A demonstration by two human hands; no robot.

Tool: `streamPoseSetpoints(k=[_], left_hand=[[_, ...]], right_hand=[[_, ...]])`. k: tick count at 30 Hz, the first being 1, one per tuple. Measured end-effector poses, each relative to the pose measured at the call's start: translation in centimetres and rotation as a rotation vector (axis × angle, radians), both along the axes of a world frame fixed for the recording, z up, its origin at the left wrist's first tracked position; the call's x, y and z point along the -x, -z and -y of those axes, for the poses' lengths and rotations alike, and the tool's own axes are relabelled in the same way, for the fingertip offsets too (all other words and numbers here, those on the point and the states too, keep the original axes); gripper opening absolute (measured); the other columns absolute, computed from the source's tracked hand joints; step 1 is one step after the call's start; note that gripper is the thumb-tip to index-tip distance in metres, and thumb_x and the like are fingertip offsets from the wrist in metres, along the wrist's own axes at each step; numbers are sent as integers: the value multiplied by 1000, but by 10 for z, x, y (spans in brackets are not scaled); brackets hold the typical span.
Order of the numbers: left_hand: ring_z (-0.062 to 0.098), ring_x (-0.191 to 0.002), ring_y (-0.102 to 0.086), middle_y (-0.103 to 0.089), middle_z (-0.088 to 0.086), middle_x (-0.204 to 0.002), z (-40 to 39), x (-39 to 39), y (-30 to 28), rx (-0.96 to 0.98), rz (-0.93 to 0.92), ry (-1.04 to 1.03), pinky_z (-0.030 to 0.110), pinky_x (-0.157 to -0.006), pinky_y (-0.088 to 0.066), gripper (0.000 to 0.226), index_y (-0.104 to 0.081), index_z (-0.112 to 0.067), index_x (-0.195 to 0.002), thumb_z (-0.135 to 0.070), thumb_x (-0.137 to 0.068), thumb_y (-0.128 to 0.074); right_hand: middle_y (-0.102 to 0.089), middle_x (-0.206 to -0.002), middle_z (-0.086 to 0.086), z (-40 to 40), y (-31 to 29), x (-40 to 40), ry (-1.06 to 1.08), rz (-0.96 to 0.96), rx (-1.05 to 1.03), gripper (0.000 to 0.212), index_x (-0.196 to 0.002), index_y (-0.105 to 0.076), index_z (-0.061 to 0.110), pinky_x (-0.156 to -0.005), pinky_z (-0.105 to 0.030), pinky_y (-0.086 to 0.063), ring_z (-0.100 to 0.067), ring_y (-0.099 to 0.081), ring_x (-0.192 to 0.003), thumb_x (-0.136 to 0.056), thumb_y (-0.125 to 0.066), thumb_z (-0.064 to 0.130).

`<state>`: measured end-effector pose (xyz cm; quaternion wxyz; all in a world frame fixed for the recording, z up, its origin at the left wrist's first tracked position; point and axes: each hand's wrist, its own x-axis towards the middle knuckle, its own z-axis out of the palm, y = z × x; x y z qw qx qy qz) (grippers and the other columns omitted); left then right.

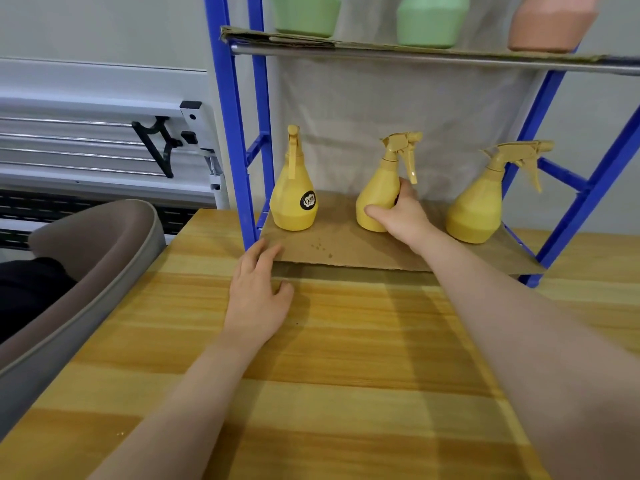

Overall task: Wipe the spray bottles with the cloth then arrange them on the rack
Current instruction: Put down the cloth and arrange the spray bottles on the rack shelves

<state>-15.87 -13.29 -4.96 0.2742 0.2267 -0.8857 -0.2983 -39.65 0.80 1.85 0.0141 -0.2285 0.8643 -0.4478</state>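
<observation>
Three yellow spray bottles stand upright on the cardboard bottom shelf (311,252) of the blue rack (235,133). The left bottle (293,199) shows a black round label. My right hand (401,216) grips the middle bottle (379,188) low on its body, thumb in front and fingers round its right side. The right bottle (476,206) stands apart, untouched. My left hand (258,296) rests flat on the wooden table (346,375), its fingertips touching the front left edge of the cardboard. No cloth is in view.
On the upper shelf (415,51) stand two green bottles (306,13) (431,19) and a pink one (550,24), cut off by the frame top. A grey-brown chair (86,265) stands at the table's left. A white panel with rails lies behind it.
</observation>
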Motion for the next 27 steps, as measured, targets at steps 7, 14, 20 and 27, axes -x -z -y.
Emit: streamPoseSetpoints(k=[7,14,20,27], left_hand=[[18,-146,-22,-27,-2,-156,-1,-1,-1,-15,-4,2,43,-119,-24,62,-41,-23,-145,-15,-87,-62],[17,-146,-21,-26,-2,-157,-2,-2,-3,-16,6,-1,42,-120,-23,62,-41,-22,-145,-14,-87,-62],[19,-146,-23,-28,-1,-156,-2,-1,-3,-33,-6,1,42,-119,-24,61,-42,-22,-144,-13,-87,-62],[19,-146,-22,-28,-1,-156,-2,-1,-3,-26,1,0,41,-119,-23,61,-42,-22,-144,-13,-87,-62]], right_hand=[[-38,-136,-11,-7,-4,-5,136,-40,-74,87,-143,-28,11,-97,-43,-46,-33,-47,-122,-76,-73,42],[-36,-142,-14,-21,-4,-4,192,-56,-110,90,-145,-25,9,-102,-43,-41,-35,-41,-130,-77,-72,45],[-37,-140,-9,-29,2,-2,74,-26,-58,88,-145,-24,13,-101,-40,-41,-28,-43,-127,-79,-74,44],[-45,-129,-3,-25,6,-2,9,5,29,82,-144,-26,13,-85,-31,-39,-20,-48,-112,-81,-75,35]])
